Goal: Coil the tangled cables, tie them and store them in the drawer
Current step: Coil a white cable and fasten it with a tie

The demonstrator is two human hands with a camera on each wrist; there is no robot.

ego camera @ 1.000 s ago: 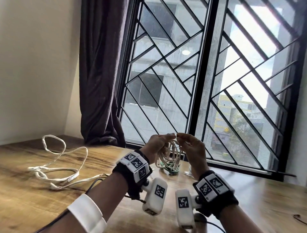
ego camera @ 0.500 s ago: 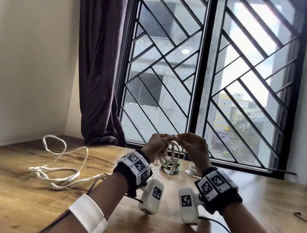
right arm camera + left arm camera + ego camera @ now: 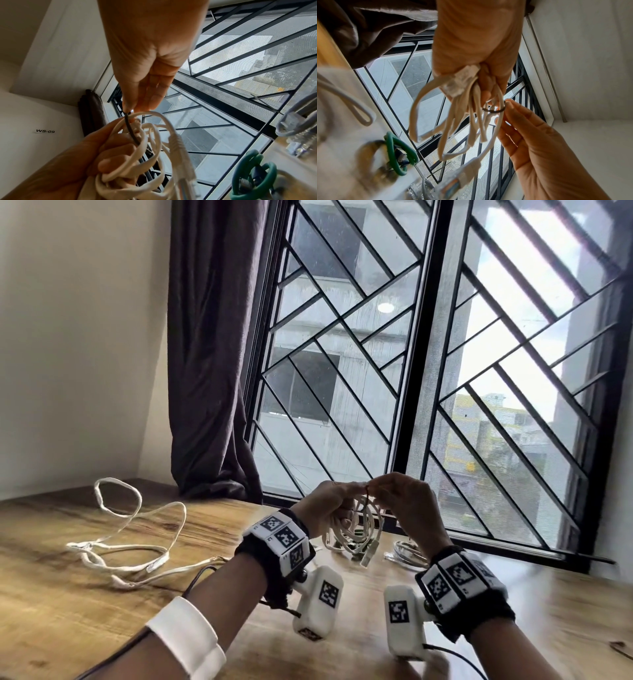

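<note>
Nearest the head camera, both forearms rise from six o'clock, each wrist wrapped in a black band carrying white marker blocks. The left hand [image 3: 325,508] sits at about eleven o'clock of the right hand [image 3: 406,508], both raised above the table with fingertips meeting at the top. The left hand's fingers are curled round a coiled white cable [image 3: 356,532], a bundle of flat, cream-coloured loops hanging below the fist with a clear plastic plug [image 3: 453,184] dangling at the bottom. The right hand's thumb and fingers pinch a thin black band [image 3: 130,129], a slim dark loop that passes round the top of the coil; the remaining fingers are loosely extended.

On the wooden table [image 3: 68,594], grained and warm brown, a green cable [image 3: 254,174] lies coiled below the hands, and a grey cable [image 3: 407,553] rests at its three o'clock. Farther off at nine o'clock, a loose white cable [image 3: 137,529] sprawls in open loops.

Beyond, at twelve o'clock, stands a window [image 3: 428,371] with black diagonal bars, and a dark purple curtain [image 3: 209,354] hangs at eleven o'clock beside a pale wall.
</note>
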